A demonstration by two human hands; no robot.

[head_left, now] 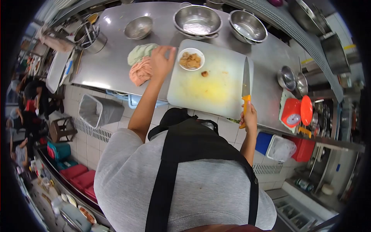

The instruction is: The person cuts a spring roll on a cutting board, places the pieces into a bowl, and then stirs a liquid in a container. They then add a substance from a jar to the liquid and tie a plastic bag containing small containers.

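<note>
My right hand is wrapped around the orange-yellow handle of a long kitchen knife. Its blade lies along the right side of a white cutting board, pointing away from me. My left hand is raised between two cloths and a small white bowl, fingers apart and nothing visible in them. Chopped light-brown food sits in that bowl, at the board's far left. One small brown piece rests on the board below the bowl. The green cloth and pink cloth lie bunched left of the board.
Steel bowls and colanders stand along the table's back. A steel pot with utensils is at left. On the right are a red scale and more bowls. A lined bin stands on the floor; people work far left.
</note>
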